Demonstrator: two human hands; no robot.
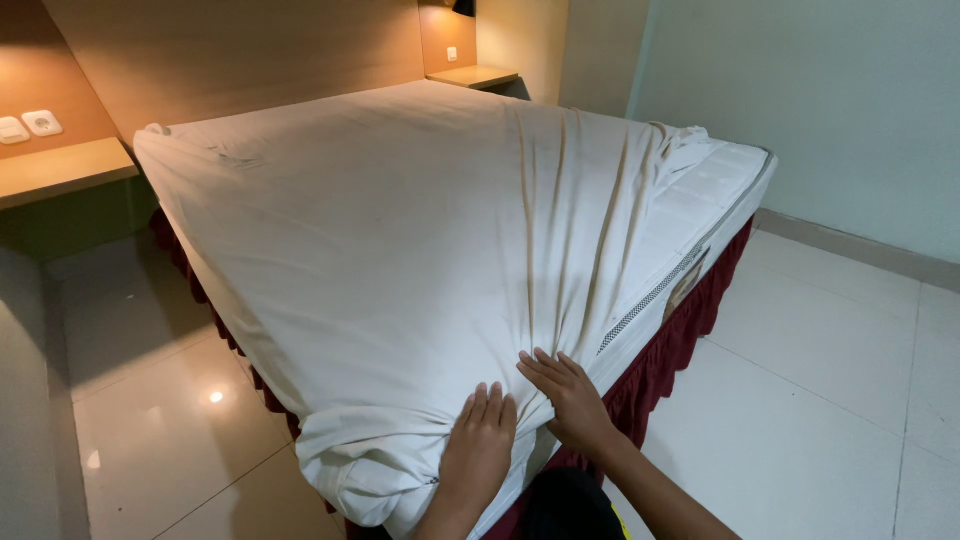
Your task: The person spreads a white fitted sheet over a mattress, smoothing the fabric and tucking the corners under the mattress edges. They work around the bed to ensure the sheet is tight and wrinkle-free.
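A cream fitted sheet (380, 230) covers most of a mattress (715, 180), stretched in long folds toward the near corner. My left hand (478, 445) lies flat on the bunched sheet at that corner, fingers together. My right hand (566, 390) presses flat on the sheet just to the right, at the mattress edge. Neither hand holds anything. The far right corner of the mattress is bare, showing white quilting and a grey zip band (655, 290).
A dark red bed skirt (680, 340) hangs below the mattress. A wooden headboard (240, 50) and side shelves (60, 170) stand behind, with wall sockets (30, 125). Glossy white floor tiles (800, 400) lie on both sides; a pale green wall (820, 90) is at right.
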